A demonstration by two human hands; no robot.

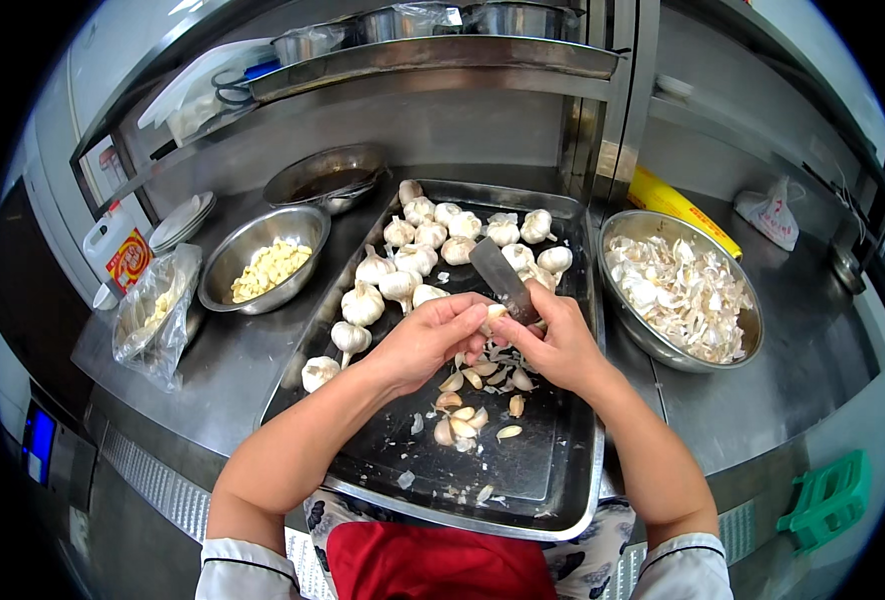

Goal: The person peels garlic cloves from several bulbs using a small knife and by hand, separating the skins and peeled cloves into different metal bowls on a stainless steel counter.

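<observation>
Over a dark metal tray (442, 465), my left hand (442, 330) pinches a garlic clove (495, 311) between thumb and fingers. My right hand (559, 334) grips a knife with a broad grey blade (499, 270), its thumb against the same clove. Whole garlic bulbs (361, 303) fill the tray's far part and left side. Below my hands lie loose cloves (461, 427), some with skin on, among scraps of peel. The knife's handle is hidden in my right hand.
To the left stand a steel bowl of peeled cloves (274, 270), a plastic-wrapped bowl (159, 315) and a dark pan (326, 176). At right are a steel bowl of garlic skins (679, 300), a yellow box (682, 210) and a tied plastic bag (769, 214). A steel shelf (427, 64) spans the back.
</observation>
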